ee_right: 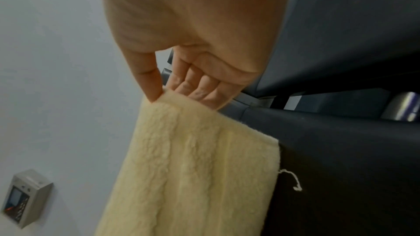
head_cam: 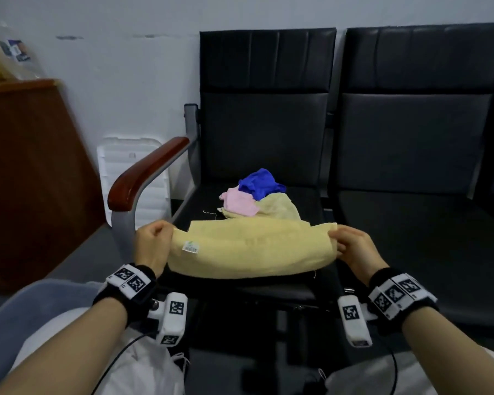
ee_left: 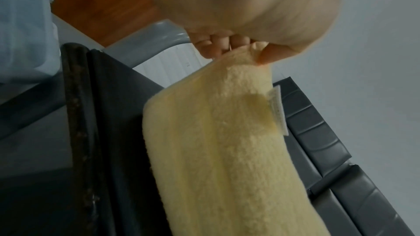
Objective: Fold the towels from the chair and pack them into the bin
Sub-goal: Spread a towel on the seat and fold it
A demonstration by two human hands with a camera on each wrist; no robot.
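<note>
The yellow towel [head_cam: 248, 249] hangs over the chair seat [head_cam: 268, 289] front, long axis running left to right; left hand [head_cam: 151, 243] and right hand [head_cam: 354, 249] pinch opposite ends, equally near.

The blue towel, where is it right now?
In the head view, the blue towel lies crumpled at the back of the chair seat, touching the pink towel on its left.
</note>
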